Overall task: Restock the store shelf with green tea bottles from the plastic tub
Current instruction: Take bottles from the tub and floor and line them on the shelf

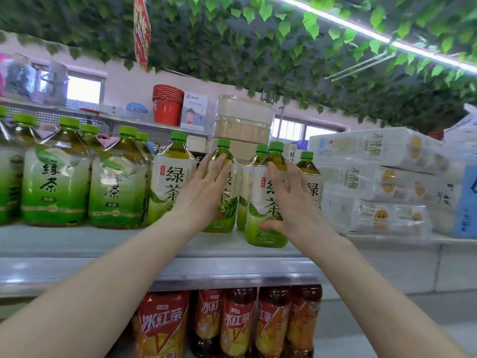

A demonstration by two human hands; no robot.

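Observation:
Several green tea bottles with green caps stand on the grey metal shelf (77,241). My left hand (206,187) lies flat, fingers spread, against the front of one upright bottle (227,202) in the middle. My right hand (286,200) presses with spread fingers and thumb on the bottle (260,202) standing nearest the shelf's front edge. More of the same bottles stand beside them, one at left (171,177) and one at right (311,177). Neither hand is wrapped around a bottle. The plastic tub is out of view.
Bigger green tea jugs (56,177) fill the shelf's left part. Packs of tissue paper (374,182) are stacked at the right. Red iced tea bottles (237,324) stand on the shelf below. Stacked beige boxes (242,125) and red buckets (167,104) sit behind, under hanging leaves.

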